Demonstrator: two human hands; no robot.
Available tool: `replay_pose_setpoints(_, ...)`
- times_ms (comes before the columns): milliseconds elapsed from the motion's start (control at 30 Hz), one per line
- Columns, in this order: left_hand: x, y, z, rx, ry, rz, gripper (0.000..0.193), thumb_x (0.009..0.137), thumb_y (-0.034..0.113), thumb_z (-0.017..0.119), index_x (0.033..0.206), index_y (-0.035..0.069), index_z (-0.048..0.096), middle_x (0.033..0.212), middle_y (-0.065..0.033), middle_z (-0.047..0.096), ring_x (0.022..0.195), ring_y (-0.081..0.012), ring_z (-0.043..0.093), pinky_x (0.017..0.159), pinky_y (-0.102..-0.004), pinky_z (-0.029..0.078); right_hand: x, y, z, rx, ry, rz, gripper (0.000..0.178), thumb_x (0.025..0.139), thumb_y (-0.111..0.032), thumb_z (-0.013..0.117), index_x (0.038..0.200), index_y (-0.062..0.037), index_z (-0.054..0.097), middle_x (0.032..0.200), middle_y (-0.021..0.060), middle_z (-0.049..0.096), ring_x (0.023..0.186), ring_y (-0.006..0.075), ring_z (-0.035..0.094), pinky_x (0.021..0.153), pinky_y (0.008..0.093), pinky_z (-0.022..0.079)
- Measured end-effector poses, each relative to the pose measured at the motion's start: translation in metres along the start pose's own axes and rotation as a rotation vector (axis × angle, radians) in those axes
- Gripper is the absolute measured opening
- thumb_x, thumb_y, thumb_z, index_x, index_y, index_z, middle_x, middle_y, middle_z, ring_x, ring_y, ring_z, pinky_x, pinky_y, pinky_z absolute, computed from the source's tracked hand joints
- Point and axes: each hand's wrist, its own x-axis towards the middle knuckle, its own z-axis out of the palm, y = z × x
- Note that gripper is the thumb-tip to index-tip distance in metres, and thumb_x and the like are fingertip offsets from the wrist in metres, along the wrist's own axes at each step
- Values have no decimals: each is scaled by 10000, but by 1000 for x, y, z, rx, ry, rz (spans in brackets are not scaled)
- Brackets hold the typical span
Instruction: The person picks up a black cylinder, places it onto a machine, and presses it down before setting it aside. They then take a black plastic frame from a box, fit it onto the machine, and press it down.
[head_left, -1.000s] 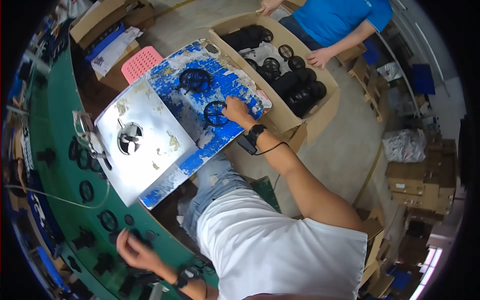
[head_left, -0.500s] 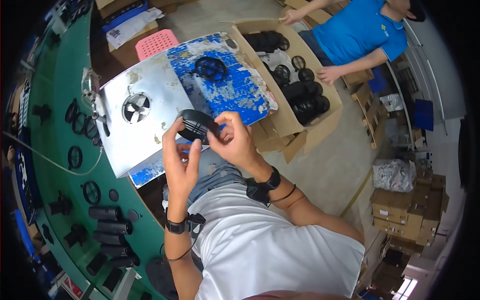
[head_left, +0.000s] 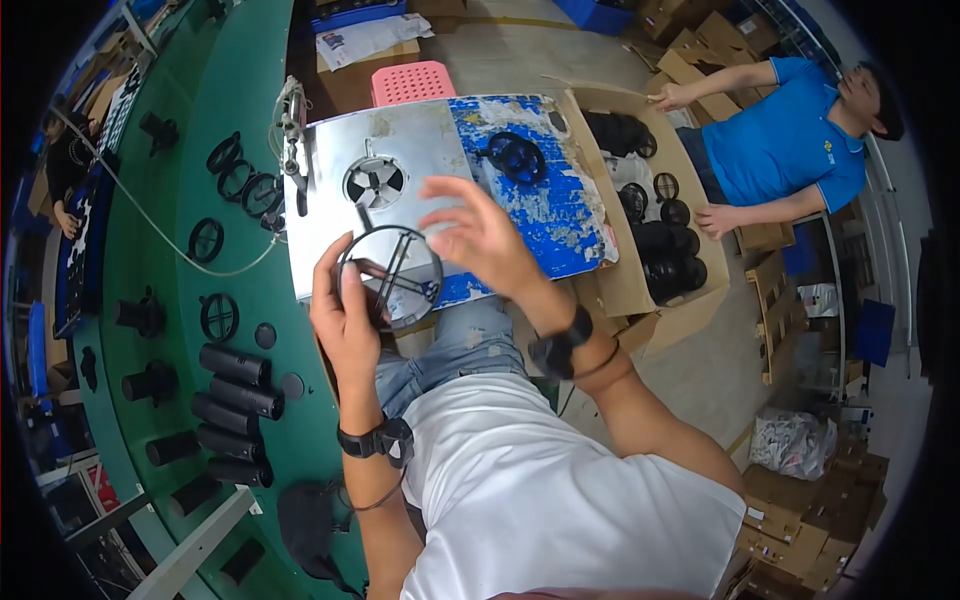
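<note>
My left hand (head_left: 347, 315) grips a black plastic ring with crossbars (head_left: 440, 262) by its left rim, holding it up in front of me. A short arm juts from the ring's upper left. Just right of the ring, my right hand (head_left: 478, 235) is raised with its fingers apart and nothing in them. Beyond both hands lies a metal plate (head_left: 335, 220) with a round opening that holds a fan-like metal insert (head_left: 374, 183). Another black ring part (head_left: 516, 158) rests on the worn blue board (head_left: 560, 215) beside the plate.
On the left, a green bench (head_left: 250, 330) carries several black rings and black cylinders (head_left: 235, 365). A cardboard box (head_left: 690, 305) of black parts stands at the right, with a co-worker in a blue shirt (head_left: 775, 135) behind it. A pink stool (head_left: 412, 82) is at the back.
My right hand has let go of the ring and opened, moving off to its right. The ring, in my left hand, has turned to show its open face. The whole view has shifted.
</note>
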Motion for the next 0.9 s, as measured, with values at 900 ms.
replay_pose_setpoints(900, 116, -103, 4, 699, 10, 276, 400, 727, 81, 657, 1124, 54, 619, 755, -102, 614, 654, -211, 602, 647, -325, 498, 70, 104, 25, -435, 133, 190, 444, 735, -113, 640, 1165, -24, 574, 847, 184, 633, 719, 315, 645, 657, 381, 509)
